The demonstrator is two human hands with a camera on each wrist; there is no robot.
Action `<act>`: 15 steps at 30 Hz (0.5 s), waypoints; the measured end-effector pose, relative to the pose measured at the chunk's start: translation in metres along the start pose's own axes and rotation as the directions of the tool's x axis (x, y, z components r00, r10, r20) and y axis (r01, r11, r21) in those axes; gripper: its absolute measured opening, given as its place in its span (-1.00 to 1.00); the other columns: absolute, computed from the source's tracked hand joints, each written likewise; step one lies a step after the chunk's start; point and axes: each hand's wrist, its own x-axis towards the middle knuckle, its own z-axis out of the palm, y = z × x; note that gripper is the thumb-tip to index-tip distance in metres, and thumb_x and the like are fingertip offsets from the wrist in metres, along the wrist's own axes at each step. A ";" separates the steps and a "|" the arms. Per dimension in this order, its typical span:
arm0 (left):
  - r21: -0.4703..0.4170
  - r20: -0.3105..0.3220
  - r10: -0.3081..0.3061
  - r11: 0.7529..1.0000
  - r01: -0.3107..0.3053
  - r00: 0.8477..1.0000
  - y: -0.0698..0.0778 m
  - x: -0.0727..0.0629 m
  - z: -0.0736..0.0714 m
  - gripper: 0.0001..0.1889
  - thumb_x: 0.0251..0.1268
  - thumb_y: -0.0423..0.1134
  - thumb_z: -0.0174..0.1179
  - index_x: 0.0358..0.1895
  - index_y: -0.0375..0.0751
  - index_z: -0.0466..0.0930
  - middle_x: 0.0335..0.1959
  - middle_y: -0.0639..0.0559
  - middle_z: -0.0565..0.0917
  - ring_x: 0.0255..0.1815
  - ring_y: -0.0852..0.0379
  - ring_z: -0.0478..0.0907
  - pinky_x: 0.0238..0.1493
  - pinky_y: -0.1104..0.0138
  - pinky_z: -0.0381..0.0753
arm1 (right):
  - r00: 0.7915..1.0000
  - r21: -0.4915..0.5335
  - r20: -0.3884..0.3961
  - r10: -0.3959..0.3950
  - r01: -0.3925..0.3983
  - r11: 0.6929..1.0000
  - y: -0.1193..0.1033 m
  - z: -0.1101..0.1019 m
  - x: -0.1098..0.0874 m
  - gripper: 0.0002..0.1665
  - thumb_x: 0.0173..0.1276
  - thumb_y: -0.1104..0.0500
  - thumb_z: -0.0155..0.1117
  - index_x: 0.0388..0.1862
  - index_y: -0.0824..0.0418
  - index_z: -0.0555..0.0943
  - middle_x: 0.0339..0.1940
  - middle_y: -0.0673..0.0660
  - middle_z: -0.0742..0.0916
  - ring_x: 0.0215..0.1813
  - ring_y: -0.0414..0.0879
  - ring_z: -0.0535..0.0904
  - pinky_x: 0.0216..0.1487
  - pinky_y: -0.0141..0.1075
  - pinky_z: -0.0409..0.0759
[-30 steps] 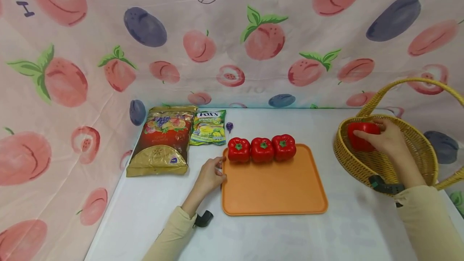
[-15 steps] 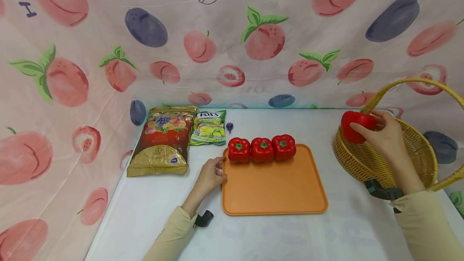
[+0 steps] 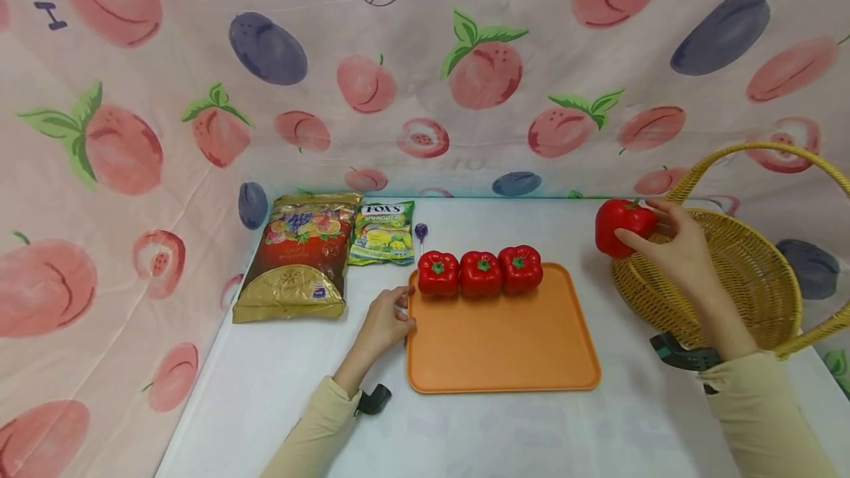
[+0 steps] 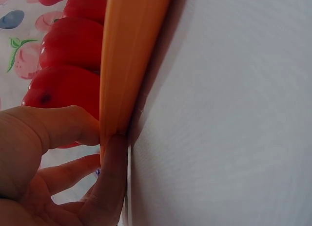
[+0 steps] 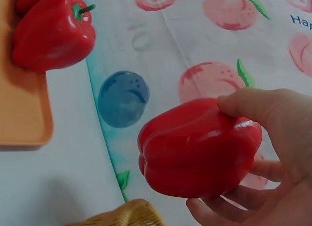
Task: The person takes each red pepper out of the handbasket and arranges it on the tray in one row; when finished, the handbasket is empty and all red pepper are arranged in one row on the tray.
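My right hand (image 3: 677, 249) grips a red bell pepper (image 3: 623, 228) between thumb and fingers, above the left rim of the wicker basket (image 3: 724, 308). In the right wrist view the pepper (image 5: 200, 148) lies sideways, its stem end hidden by the hand. At the left edge of the orange tray (image 3: 505, 352), my left hand (image 3: 385, 321) pinches the rim; in the left wrist view thumb and a finger lie on either side of the tray's edge (image 4: 129, 60). Three more red bell peppers (image 3: 481, 274) stand in a row along the tray's far side, green stems up.
Behind the left hand lie a large red-and-gold candy bag (image 3: 295, 257), a small green candy bag (image 3: 381, 233) and a purple lollipop (image 3: 421, 231). The basket's tall arched handle (image 3: 764, 146) rises at the right. A fruit-print cloth (image 3: 425, 80) hangs behind the white table (image 3: 491, 434).
The right hand has lifted the bell pepper out of the basket and carried it left, past the basket's left rim. The left hand has stayed at the tray's edge.
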 end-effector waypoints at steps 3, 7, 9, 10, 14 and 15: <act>0.006 0.000 0.004 1.000 -0.004 1.000 -0.001 0.000 0.000 -0.42 -0.07 -0.53 0.32 0.18 -0.37 0.55 -0.27 -0.12 0.51 -0.42 0.14 0.55 -0.41 0.37 0.61 | 1.000 0.011 0.026 -0.016 0.016 1.000 -0.001 0.005 0.001 -0.04 0.33 -0.10 0.33 0.54 0.25 0.14 0.35 0.47 0.41 0.27 0.38 0.32 -0.25 -0.56 0.38; 0.005 -0.003 0.003 1.000 -0.003 1.000 -0.002 0.000 0.001 -0.42 -0.07 -0.53 0.32 0.17 -0.37 0.55 -0.27 -0.09 0.50 -0.42 0.16 0.54 -0.42 0.39 0.60 | 0.998 0.018 0.055 -0.012 0.011 1.000 -0.004 0.012 0.001 -0.02 0.32 -0.11 0.33 0.55 0.22 0.13 0.36 0.47 0.40 0.29 0.38 0.32 -0.24 -0.54 0.40; 0.002 -0.008 0.017 1.000 -0.017 1.000 -0.001 0.000 0.001 -0.41 -0.09 -0.54 0.31 0.17 -0.38 0.55 -0.28 -0.09 0.50 -0.43 0.16 0.56 -0.42 0.39 0.60 | 0.998 0.028 0.065 -0.013 0.011 1.000 -0.005 0.015 0.001 -0.02 0.32 -0.12 0.34 0.55 0.22 0.13 0.36 0.46 0.40 0.29 0.38 0.31 -0.25 -0.54 0.42; 0.001 -0.012 0.021 1.000 -0.021 1.000 -0.001 0.000 0.001 -0.41 -0.10 -0.53 0.31 0.17 -0.38 0.55 -0.29 -0.09 0.50 -0.43 0.16 0.57 -0.41 0.39 0.60 | 0.997 0.031 0.070 -0.016 0.014 0.999 -0.004 0.016 0.001 -0.02 0.32 -0.12 0.34 0.55 0.22 0.13 0.35 0.46 0.40 0.29 0.38 0.31 -0.26 -0.54 0.43; 0.006 -0.021 0.054 0.999 -0.054 0.998 0.000 0.000 0.000 -0.40 -0.14 -0.54 0.29 0.16 -0.41 0.55 -0.30 -0.11 0.51 -0.44 0.15 0.59 -0.41 0.39 0.60 | 0.996 0.042 0.084 -0.043 0.040 0.998 -0.003 0.024 0.001 -0.05 0.32 -0.07 0.35 0.53 0.23 0.15 0.34 0.47 0.41 0.29 0.39 0.32 -0.22 -0.44 0.53; 0.005 -0.021 0.049 0.999 -0.049 0.999 0.000 0.000 0.000 -0.40 -0.13 -0.54 0.29 0.16 -0.40 0.55 -0.30 -0.10 0.51 -0.44 0.15 0.59 -0.41 0.39 0.60 | 0.995 0.039 0.090 -0.044 0.040 0.998 -0.003 0.026 0.001 -0.05 0.32 -0.06 0.36 0.53 0.23 0.15 0.34 0.46 0.41 0.29 0.39 0.32 -0.16 -0.35 0.57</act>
